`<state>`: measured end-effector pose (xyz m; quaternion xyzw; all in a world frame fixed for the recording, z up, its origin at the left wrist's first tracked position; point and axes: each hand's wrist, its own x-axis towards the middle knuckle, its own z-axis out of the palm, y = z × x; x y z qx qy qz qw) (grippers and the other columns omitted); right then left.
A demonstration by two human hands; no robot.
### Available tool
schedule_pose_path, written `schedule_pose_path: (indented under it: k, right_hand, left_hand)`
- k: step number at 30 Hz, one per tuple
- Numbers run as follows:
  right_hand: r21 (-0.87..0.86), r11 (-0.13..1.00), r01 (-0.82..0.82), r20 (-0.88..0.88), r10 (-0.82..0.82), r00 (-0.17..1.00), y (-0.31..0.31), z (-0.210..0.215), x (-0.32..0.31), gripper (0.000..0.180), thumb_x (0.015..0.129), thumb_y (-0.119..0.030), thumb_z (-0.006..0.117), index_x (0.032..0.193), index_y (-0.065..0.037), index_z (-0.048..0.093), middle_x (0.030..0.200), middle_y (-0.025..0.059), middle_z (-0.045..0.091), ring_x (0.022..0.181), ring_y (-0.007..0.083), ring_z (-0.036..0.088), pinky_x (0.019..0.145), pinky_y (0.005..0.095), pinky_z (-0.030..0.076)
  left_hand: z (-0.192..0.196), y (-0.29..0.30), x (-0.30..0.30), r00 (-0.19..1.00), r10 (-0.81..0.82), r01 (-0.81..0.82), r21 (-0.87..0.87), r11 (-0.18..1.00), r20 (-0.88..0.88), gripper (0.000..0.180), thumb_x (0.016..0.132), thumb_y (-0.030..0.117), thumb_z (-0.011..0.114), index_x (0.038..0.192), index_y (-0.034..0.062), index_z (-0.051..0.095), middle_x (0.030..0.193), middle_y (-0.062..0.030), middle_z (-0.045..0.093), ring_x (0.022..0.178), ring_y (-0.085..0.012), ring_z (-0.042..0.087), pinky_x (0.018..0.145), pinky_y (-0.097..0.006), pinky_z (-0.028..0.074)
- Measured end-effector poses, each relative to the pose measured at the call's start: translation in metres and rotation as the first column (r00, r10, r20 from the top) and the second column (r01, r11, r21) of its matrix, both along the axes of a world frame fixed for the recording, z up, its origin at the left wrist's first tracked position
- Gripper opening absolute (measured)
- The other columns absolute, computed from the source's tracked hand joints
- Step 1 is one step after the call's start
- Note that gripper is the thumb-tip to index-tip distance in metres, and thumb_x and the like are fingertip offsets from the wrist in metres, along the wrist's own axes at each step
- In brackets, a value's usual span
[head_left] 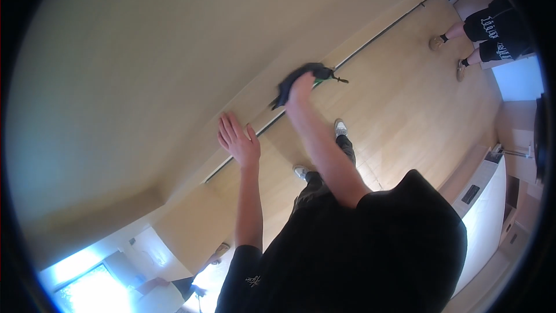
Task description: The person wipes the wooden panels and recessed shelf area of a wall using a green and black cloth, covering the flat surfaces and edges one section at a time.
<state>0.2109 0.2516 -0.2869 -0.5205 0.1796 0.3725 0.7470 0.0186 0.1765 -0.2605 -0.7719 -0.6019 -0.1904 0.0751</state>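
My right hand (300,88) is closed on a dark cloth (295,81), which lies bunched against the pale border of a large beige surface (133,75). Part of the cloth hangs over the dark edge strip (370,43), and a bit of green shows beside it. The right fingers are mostly hidden by the cloth. To the left of it, my left hand (240,142) rests flat on the same border with its fingers spread, holding nothing. Whether the beige surface is a wall or a broad top, I cannot tell.
Below my arms is a light wood-coloured floor (399,95), with my shoes (340,128) on it. Another person in black shorts (492,29) stands at the upper right. A white panel (483,226) is at the right, a bright window (95,293) at the lower left.
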Motion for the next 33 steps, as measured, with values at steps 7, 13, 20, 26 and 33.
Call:
schedule_pose_path:
  k: [7, 13, 20, 26, 33]
  right_hand:
    - [-0.035, 0.994, 0.105, 0.094, -0.101, 0.99, 0.02, -0.014, 0.02, 0.051, 0.101, -0.031, 0.031, 0.139, 0.003, 0.036, 0.141, 0.0195, 0.043, 0.128, 0.034, 0.043, 0.108, 0.0398, 0.034]
    - [0.306, 0.952, 0.006, -0.306, 0.092, 0.947, 0.01, -0.078, 0.076, 0.056, 0.096, -0.045, 0.032, 0.136, -0.011, 0.047, 0.139, 0.0099, 0.049, 0.126, 0.0321, 0.045, 0.106, 0.0448, 0.036]
    - [0.256, 0.958, -0.127, -0.352, 0.215, 0.911, -0.007, -0.091, 0.064, 0.052, 0.096, -0.042, 0.035, 0.135, -0.011, 0.048, 0.137, 0.0095, 0.051, 0.124, 0.0312, 0.047, 0.106, 0.0454, 0.037]
    - [0.252, 0.943, -0.218, -0.409, 0.308, 0.859, -0.045, 0.048, -0.021, 0.045, 0.101, -0.039, 0.029, 0.126, -0.011, 0.053, 0.127, 0.0073, 0.058, 0.114, 0.0257, 0.055, 0.098, 0.043, 0.045]
    - [0.093, 0.944, -0.316, -0.629, 0.302, 0.716, -0.004, -0.013, 0.004, 0.042, 0.099, -0.04, 0.035, 0.125, -0.013, 0.053, 0.126, 0.0075, 0.058, 0.114, 0.027, 0.055, 0.1, 0.0492, 0.042]
  left_hand:
    - [-0.007, 0.01, 0.006, 0.993, -0.097, 0.096, 0.024, 0.995, 0.073, 0.056, 0.092, 0.027, 0.05, 0.142, 0.0048, 0.039, 0.149, -0.0149, 0.037, 0.137, -0.0315, 0.035, 0.107, -0.05, 0.027]
    - [-0.016, 0.005, -0.001, 0.991, -0.088, 0.08, 0.081, 0.994, 0.098, 0.051, 0.09, 0.021, 0.054, 0.138, 0.0073, 0.044, 0.146, -0.0116, 0.043, 0.134, -0.0278, 0.04, 0.105, -0.048, 0.03]
    - [-0.012, 0.001, 0.004, 0.984, -0.084, 0.075, 0.062, 0.995, 0.157, 0.041, 0.087, 0.016, 0.059, 0.126, 0.0067, 0.051, 0.144, -0.012, 0.045, 0.131, -0.0292, 0.044, 0.104, -0.048, 0.03]
    - [0.0, 0.004, -0.003, 0.961, -0.101, 0.093, 0.043, 0.995, 0.256, 0.039, 0.086, 0.01, 0.059, 0.123, 0.0045, 0.051, 0.143, -0.0152, 0.044, 0.13, -0.0338, 0.044, 0.104, -0.049, 0.031]
    - [0.005, -0.021, -0.008, 0.989, 0.004, -0.009, 0.029, 1.0, 0.148, 0.053, 0.083, 0.007, 0.058, 0.134, 0.0067, 0.045, 0.148, -0.0142, 0.038, 0.136, -0.0338, 0.035, 0.111, -0.054, 0.025]
